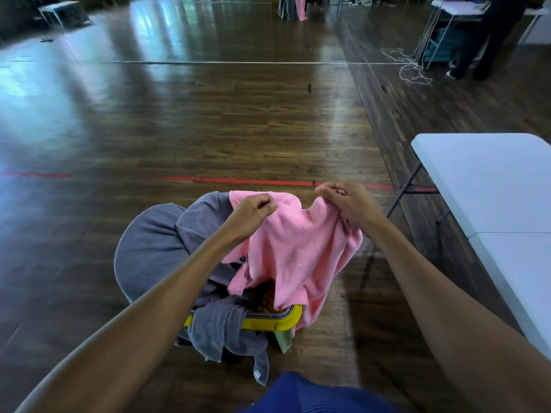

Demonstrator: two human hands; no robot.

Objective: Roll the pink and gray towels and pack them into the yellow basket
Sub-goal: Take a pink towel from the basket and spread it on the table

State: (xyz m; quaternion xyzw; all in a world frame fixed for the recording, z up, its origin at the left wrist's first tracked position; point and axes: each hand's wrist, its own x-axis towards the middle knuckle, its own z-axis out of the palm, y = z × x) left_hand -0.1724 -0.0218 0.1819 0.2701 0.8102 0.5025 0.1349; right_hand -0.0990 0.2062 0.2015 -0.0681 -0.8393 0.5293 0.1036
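Note:
A pink towel hangs unrolled above the yellow basket, its lower part draped over the basket's rim. My left hand pinches the towel's top edge on the left. My right hand pinches the same edge on the right. Gray towels spill over the far and left sides of the basket, and another gray towel hangs over its near rim. Most of the basket is hidden under the cloth.
A white folding table stands to the right, its leg close to my right arm. Dark wood floor with a red tape line lies ahead. A person stands by another table at the far right.

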